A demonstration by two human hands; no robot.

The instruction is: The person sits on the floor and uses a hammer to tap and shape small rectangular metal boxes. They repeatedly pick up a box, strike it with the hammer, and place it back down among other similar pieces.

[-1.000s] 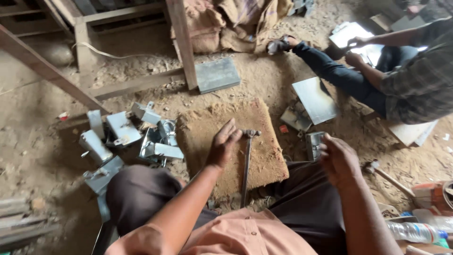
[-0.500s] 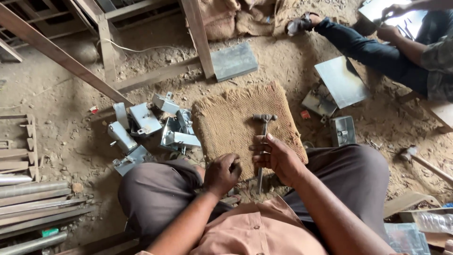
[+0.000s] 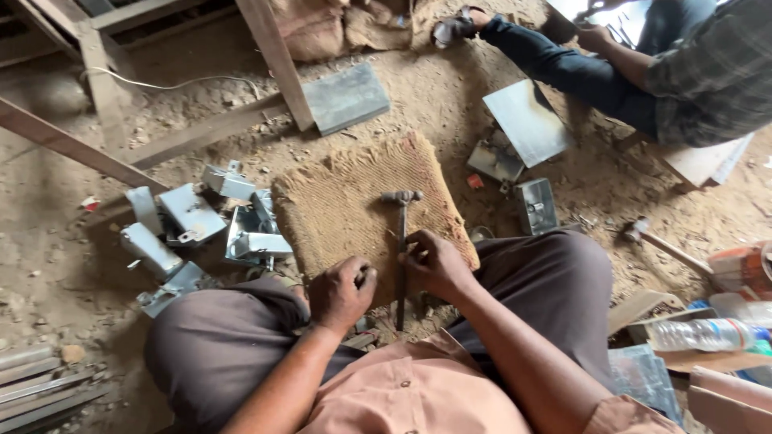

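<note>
— Both hands have drawn in toward the lap since a moment ago; the right hand (image 3: pixel 434 264) has come across from the small metal box (image 3: pixel 535 205) onto the hammer (image 3: pixel 400 241).

— Fingers?

— Right fingers (image 3: pixel 414 251) are bent together against the hammer's thin handle, thumb side touching it; whether they fully clamp it, I cannot tell. The left hand (image 3: pixel 342 293) is curled into a loose fist just left of the handle, apart from it.

— Where does the hammer lie?

— On the one coir mat (image 3: pixel 338 201), head beyond the fingertips, handle running back between the knees.

— Counts?

— One hammer here, and a second hammer (image 3: pixel 655 243) on the dirt well right of the fingers. About six bent metal brackets (image 3: pixel 193 217) are heaped left of the fist. One clear plastic bottle (image 3: pixel 708 333) with a coloured label lies far right, below an orange-and-white container (image 3: pixel 744 269).
</note>
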